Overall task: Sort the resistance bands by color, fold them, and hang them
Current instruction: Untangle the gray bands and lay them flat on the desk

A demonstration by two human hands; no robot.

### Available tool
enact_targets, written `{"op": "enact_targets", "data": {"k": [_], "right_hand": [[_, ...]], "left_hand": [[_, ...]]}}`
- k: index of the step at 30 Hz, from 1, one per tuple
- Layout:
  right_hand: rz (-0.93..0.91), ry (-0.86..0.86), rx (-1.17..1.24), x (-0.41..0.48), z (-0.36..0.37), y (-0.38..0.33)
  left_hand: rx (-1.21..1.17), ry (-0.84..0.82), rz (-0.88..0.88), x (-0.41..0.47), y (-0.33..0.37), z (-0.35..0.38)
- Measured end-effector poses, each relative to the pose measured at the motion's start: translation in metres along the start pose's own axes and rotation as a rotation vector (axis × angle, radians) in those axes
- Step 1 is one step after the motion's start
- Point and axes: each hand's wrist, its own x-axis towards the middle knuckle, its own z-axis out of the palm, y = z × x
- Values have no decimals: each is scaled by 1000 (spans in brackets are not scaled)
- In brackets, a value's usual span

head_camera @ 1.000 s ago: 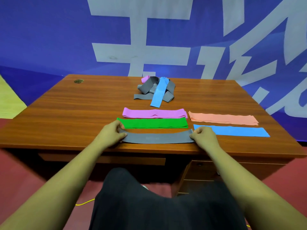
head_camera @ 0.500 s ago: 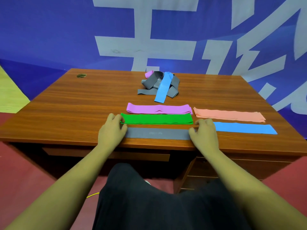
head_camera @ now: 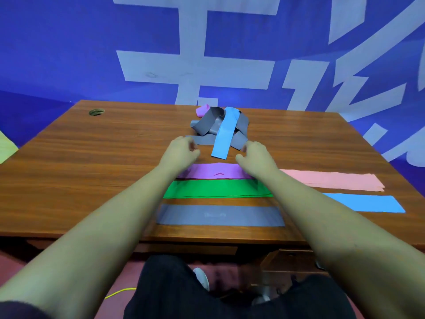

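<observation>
A tangled pile of grey bands [head_camera: 208,125] with one blue band [head_camera: 224,134] draped over it and a purple band [head_camera: 202,110] at its back lies at the far middle of the wooden desk [head_camera: 92,162]. Flat on the desk lie a purple band [head_camera: 218,171], a green band [head_camera: 218,189], a grey band [head_camera: 220,215], a pink band [head_camera: 331,179] and a blue band [head_camera: 365,203]. My left hand [head_camera: 180,153] and my right hand [head_camera: 256,155] hover just in front of the pile with loosely curled fingers, holding nothing.
A round cable hole [head_camera: 96,111] sits at the desk's far left corner. A blue banner wall [head_camera: 69,54] stands right behind the desk. Desk drawers [head_camera: 292,261] are below at the right, and a yellow cord [head_camera: 122,292] lies on the red floor.
Both hands let go of the flat grey band at the desk's near edge and reached forward over the sorted bands to the tangled pile.
</observation>
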Motion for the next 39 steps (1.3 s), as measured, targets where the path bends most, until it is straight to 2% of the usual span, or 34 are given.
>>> {"op": "enact_targets", "data": {"k": [6,11,15,17,20,23,25,28,32,36,39], "right_hand": [[-163,-171,29,40,27,3],[-206,-210,29,62,51,7],[-250,-160,38,71,58,8],[-255,-104,41,73,55,6],[-253,53,132,78,38,-1],[-258,220,301,81,2,-15],[-260,315,396,81,-26,-24],[-264,376,490,78,-63,-30],[-293,357,493,65,-98,-35],[-314,351,519,52,-124,-37],[-315,376,533,43,-139,-37]], "left_hand": [[26,-199,133,41,-9,36],[27,-260,221,61,-19,53],[68,-245,280,71,-21,56],[26,-179,289,72,-17,56],[-201,-12,238,74,0,45],[-468,62,229,79,28,23],[-559,107,261,82,51,4],[-603,103,322,83,83,-19],[-618,146,334,72,109,-39],[-695,-12,330,58,124,-48],[-632,-72,291,49,128,-48]]}}
